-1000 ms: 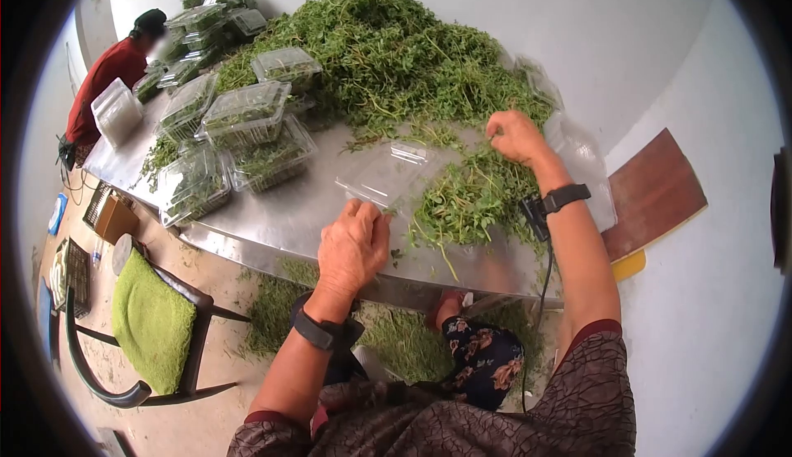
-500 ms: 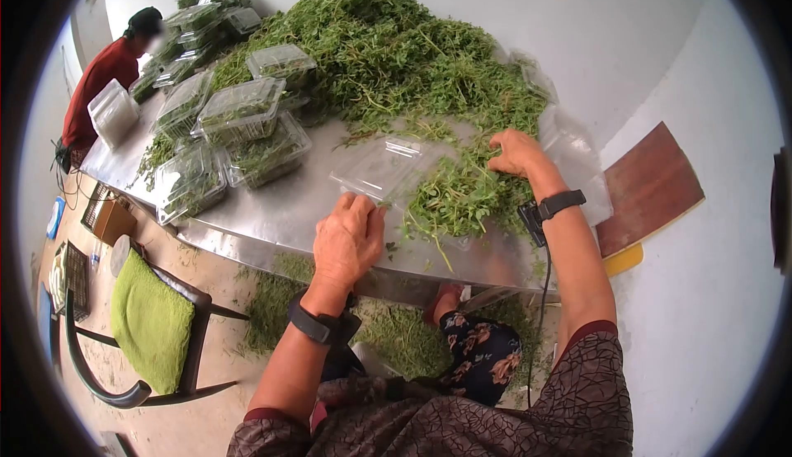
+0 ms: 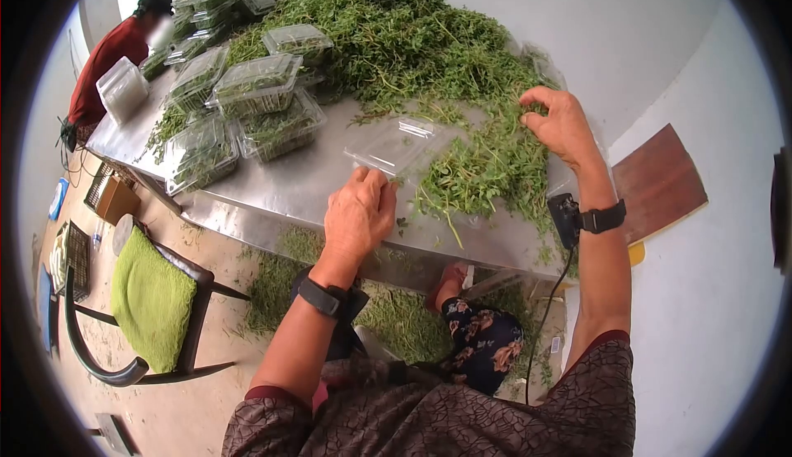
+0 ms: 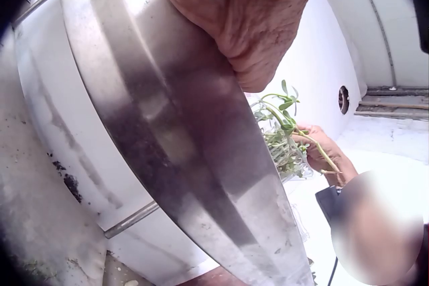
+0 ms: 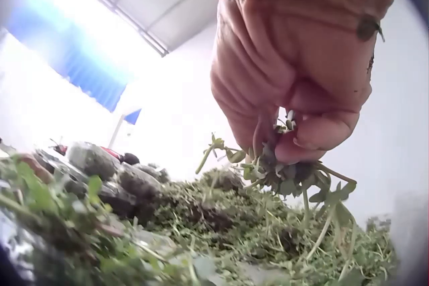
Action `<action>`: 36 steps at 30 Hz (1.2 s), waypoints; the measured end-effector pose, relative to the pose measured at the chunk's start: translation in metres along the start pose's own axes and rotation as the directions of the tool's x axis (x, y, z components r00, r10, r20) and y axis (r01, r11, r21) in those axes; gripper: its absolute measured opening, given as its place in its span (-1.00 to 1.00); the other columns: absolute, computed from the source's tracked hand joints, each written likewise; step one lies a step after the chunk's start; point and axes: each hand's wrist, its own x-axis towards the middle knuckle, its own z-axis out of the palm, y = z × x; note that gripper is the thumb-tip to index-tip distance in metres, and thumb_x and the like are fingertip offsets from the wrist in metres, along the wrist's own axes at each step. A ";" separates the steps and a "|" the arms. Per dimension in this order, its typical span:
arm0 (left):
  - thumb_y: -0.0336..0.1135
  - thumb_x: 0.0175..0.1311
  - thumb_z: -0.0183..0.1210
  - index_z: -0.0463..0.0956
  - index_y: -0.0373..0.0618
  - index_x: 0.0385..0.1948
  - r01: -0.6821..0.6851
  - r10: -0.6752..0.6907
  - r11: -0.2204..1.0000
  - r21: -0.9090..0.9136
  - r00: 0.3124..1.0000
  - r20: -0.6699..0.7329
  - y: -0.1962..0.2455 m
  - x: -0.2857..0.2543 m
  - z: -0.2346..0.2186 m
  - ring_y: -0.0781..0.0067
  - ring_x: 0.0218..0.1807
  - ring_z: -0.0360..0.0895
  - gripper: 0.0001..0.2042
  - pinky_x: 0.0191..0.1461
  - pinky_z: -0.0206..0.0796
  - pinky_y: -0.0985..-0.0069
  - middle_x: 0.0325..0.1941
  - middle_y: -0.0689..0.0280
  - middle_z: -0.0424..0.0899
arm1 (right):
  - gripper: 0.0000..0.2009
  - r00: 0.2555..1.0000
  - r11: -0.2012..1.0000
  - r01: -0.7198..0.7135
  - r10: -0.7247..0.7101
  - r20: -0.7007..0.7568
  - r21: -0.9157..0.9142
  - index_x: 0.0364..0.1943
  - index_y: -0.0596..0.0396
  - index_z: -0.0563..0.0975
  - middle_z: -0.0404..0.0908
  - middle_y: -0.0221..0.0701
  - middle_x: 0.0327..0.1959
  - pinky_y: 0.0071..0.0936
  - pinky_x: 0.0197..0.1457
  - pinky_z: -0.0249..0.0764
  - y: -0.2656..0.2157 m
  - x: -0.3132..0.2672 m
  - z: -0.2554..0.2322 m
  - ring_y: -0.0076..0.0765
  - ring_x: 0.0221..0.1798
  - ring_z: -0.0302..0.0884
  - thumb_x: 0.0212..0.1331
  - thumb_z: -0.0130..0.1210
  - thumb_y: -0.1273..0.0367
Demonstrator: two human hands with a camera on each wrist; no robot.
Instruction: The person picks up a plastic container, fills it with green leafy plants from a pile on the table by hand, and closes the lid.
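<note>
My right hand is raised at the right side of the steel table. In the right wrist view, thumb and fingers pinch a small bunch of leafy green sprigs over more greens. My left hand has bent fingers at the near edge of a clear plastic container lid; I cannot tell whether it grips that edge, as its fingertips are hidden. A loose heap of cut greens lies right of the lid. The left wrist view shows the left hand above the metal table edge.
A large mound of greens covers the back of the table. Filled clear boxes are stacked left. A person in red is at the far left. A chair with a green cover stands left; a brown board leans right.
My right hand has lifted from the greens in front and moved right, toward the wall. The left hand has stayed by the lid. The view has shifted slightly.
</note>
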 end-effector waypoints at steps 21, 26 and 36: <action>-0.40 0.03 0.18 0.44 -0.20 -0.48 -0.147 0.146 0.989 -0.016 0.989 -0.033 -0.011 0.001 0.003 0.09 -0.43 0.51 -0.89 -0.35 0.33 0.26 -0.46 0.17 0.52 | -0.75 0.962 0.918 -0.040 0.142 -0.233 0.394 -0.12 0.12 0.57 0.65 -0.20 -0.33 -0.46 -0.30 0.46 0.002 -0.139 0.050 -0.36 -0.43 0.56 0.11 0.14 0.36; -0.45 -0.03 0.18 0.47 -0.21 -0.37 -0.130 0.136 0.982 -0.135 0.990 0.040 -0.009 -0.001 -0.007 0.19 -0.43 0.50 -0.83 -0.29 0.37 0.32 -0.36 0.19 0.52 | -0.79 0.933 0.871 -0.105 0.254 -0.256 0.480 -0.19 0.17 0.58 0.65 -0.23 -0.36 -0.44 -0.30 0.46 0.026 -0.166 0.093 -0.29 -0.42 0.58 0.11 0.13 0.39; -0.44 -0.13 0.31 0.54 -0.05 -0.16 -0.611 0.610 0.792 0.008 0.791 0.048 0.010 -0.005 -0.020 0.17 -0.01 0.43 -0.63 0.04 0.24 0.26 -0.03 0.23 0.50 | -0.92 0.855 0.912 -0.001 0.214 -0.473 0.411 -0.40 0.19 0.57 0.62 -0.30 -0.36 -0.42 -0.31 0.46 0.020 -0.177 0.099 -0.18 -0.42 0.58 0.04 0.12 0.48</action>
